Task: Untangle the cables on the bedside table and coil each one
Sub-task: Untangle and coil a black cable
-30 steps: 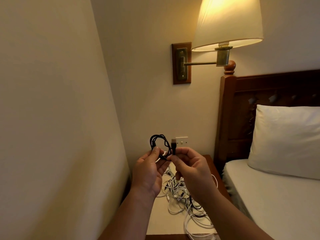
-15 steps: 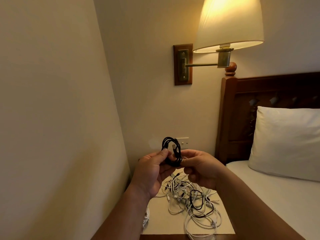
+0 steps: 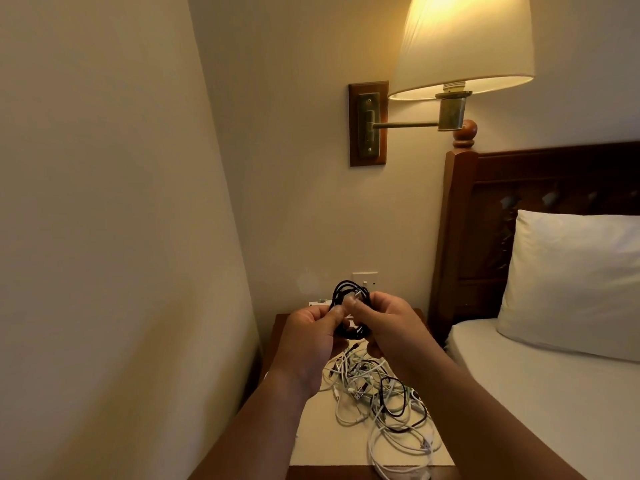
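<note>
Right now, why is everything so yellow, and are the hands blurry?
Head view: the lit lamp tints the walls warm yellow and its shade glares near the top; same view, the left hand and right hand look slightly smeared around the black cable coil.

black cable point(image 3: 348, 294) coiled between two hands

the left hand point(image 3: 308, 336) and the right hand point(image 3: 391, 327) meet above the bedside table point(image 3: 280, 327), fingers curled round the black cable, whose small loops stick up between the thumbs. below them a tangle of cables point(image 3: 377, 400) (mostly white, one black strand looping through) lies on a pale cloth point(image 3: 318, 434) over the tabletop, a few loops reaching past its near edge. a white wall socket point(image 3: 364, 278) shows just behind the hands. a lit lamp point(image 3: 464, 46) hangs above, and a pillow point(image 3: 571, 282) leans on the wooden headboard point(image 3: 554, 174) at right.
</note>
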